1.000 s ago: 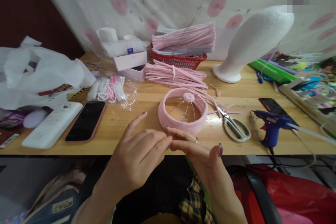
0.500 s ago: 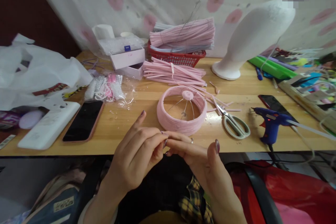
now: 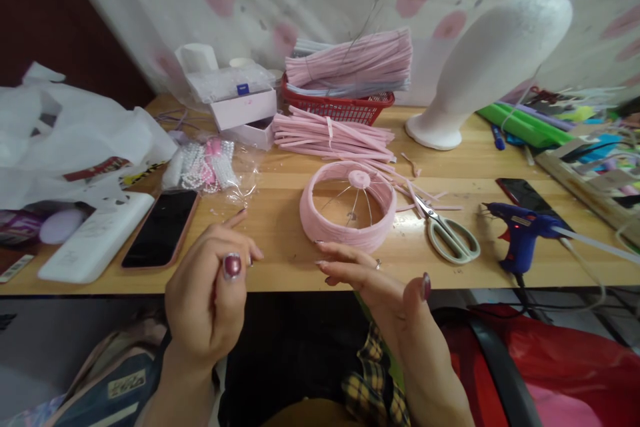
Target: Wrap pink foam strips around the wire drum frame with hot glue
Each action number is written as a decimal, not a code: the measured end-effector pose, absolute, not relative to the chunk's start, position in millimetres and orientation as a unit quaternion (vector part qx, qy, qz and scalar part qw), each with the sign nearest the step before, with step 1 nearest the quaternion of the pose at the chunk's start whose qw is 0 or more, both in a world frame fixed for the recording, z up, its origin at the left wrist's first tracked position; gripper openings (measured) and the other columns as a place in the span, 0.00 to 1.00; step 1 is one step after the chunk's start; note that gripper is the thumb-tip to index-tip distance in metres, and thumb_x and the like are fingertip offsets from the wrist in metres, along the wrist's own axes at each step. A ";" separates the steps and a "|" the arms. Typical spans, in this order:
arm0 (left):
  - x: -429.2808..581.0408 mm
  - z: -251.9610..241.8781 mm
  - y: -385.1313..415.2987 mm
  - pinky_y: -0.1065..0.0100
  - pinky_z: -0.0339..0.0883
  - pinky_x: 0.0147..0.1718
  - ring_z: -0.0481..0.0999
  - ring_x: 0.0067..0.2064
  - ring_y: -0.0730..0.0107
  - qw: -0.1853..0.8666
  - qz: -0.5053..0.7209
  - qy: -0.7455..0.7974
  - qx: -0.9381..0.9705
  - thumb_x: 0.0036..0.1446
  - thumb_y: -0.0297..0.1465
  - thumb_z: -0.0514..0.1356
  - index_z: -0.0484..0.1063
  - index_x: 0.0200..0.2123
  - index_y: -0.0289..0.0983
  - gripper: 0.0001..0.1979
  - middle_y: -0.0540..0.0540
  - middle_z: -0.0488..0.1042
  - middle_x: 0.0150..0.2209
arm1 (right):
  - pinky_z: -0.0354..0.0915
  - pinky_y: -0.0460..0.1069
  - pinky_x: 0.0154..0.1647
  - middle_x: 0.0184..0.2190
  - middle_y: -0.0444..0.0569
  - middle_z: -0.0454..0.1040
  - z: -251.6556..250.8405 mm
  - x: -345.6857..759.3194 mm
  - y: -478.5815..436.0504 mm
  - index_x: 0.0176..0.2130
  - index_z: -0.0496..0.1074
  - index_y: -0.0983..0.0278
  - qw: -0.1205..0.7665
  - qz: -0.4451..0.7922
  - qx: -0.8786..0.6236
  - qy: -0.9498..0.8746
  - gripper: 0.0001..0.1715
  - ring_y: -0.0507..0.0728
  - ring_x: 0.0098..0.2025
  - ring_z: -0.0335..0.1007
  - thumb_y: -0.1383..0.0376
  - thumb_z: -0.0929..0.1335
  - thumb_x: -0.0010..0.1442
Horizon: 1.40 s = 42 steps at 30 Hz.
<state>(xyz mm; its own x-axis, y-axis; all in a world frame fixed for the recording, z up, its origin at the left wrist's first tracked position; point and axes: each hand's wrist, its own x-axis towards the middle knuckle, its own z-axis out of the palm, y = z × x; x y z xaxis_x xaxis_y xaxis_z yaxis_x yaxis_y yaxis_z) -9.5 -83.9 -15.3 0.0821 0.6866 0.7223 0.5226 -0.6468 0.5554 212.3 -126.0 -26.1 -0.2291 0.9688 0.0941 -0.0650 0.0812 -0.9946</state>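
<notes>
My left hand (image 3: 207, 283) is raised over the front edge of the table, fingers curled in and thumb up against them, with nothing visible in its grip. To its right my right hand (image 3: 383, 293) is held palm inward, fingers stretched and thumb apart, holding nothing. A ring shows on one of its fingers. Just beyond its fingertips lies a round pink frame (image 3: 345, 235), wrapped in fuzzy strips, with thin wire spokes meeting at a small pink hub (image 3: 359, 179). Scissors (image 3: 453, 239) with pale green handles rest right of the frame, beside loose pink strips (image 3: 407, 193).
A blue glue gun (image 3: 520, 230) stands at the right by a dark phone (image 3: 533, 200). Behind are bundled pink stems (image 3: 333, 137), a red basket (image 3: 335, 107) and a white foam head (image 3: 480, 73). Another phone (image 3: 161, 230), a white power bank (image 3: 95, 240) and bagged beads (image 3: 207, 163) lie left.
My hands, whose fingertips touched half a second ago, are now apart. The left has drawn back leftward and turned, its fingers curling; the right stays stretched out in nearly the same place.
</notes>
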 end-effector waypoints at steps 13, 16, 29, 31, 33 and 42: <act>6.6 2.5 -90.7 0.59 0.69 0.57 0.79 0.38 0.74 0.078 0.432 0.345 0.830 0.61 0.21 0.64 0.76 0.41 0.38 0.08 0.52 0.80 0.37 | 0.61 0.65 0.67 0.64 0.49 0.68 -34.5 217.4 -121.5 0.56 0.77 0.52 0.450 0.483 -0.401 -0.635 0.44 0.67 0.65 0.63 0.34 0.50 0.66; 5.2 6.1 -87.0 0.56 0.66 0.60 0.79 0.39 0.74 0.056 0.402 0.333 0.851 0.63 0.21 0.63 0.76 0.42 0.37 0.07 0.51 0.80 0.37 | 0.64 0.64 0.66 0.63 0.48 0.70 -42.4 223.0 -117.5 0.56 0.78 0.50 0.443 0.461 -0.373 -0.672 0.46 0.68 0.66 0.64 0.31 0.51 0.63; 4.9 10.3 -78.8 0.49 0.67 0.64 0.78 0.36 0.71 -0.025 0.325 0.271 0.906 0.61 0.18 0.59 0.75 0.38 0.31 0.06 0.47 0.79 0.33 | 0.54 0.63 0.71 0.66 0.46 0.66 -12.1 215.6 -131.5 0.58 0.74 0.49 0.412 0.458 -0.441 -0.652 0.39 0.65 0.70 0.57 0.39 0.50 0.70; 6.6 12.5 -78.3 0.50 0.69 0.62 0.78 0.35 0.71 -0.031 0.321 0.264 0.909 0.61 0.17 0.58 0.74 0.35 0.33 0.08 0.48 0.78 0.32 | 0.55 0.63 0.71 0.67 0.47 0.65 -11.5 216.3 -130.5 0.59 0.74 0.50 0.401 0.443 -0.449 -0.664 0.39 0.66 0.69 0.58 0.39 0.50 0.69; 8.1 14.1 -77.9 0.51 0.71 0.60 0.79 0.36 0.70 -0.038 0.314 0.255 0.914 0.62 0.18 0.57 0.73 0.33 0.35 0.09 0.49 0.78 0.30 | 0.55 0.63 0.70 0.68 0.48 0.63 -9.9 216.7 -129.3 0.60 0.73 0.51 0.389 0.425 -0.456 -0.678 0.38 0.66 0.69 0.59 0.38 0.51 0.69; -1.3 9.2 -75.1 0.49 0.70 0.61 0.76 0.35 0.71 0.044 0.371 0.303 0.877 0.59 0.19 0.55 0.67 0.38 0.38 0.09 0.51 0.73 0.33 | 0.59 0.61 0.67 0.63 0.50 0.68 -15.6 214.3 -123.1 0.53 0.76 0.55 0.382 0.475 -0.443 -0.658 0.37 0.65 0.66 0.63 0.39 0.52 0.69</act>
<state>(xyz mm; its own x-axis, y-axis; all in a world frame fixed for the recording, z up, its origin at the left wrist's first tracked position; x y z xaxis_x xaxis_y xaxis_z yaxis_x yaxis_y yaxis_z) -1.3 -75.1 9.2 0.5413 0.5630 0.6245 0.4981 -0.8131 0.3013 214.3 -123.1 -15.6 -0.3163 0.9451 0.0819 0.2201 0.1571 -0.9627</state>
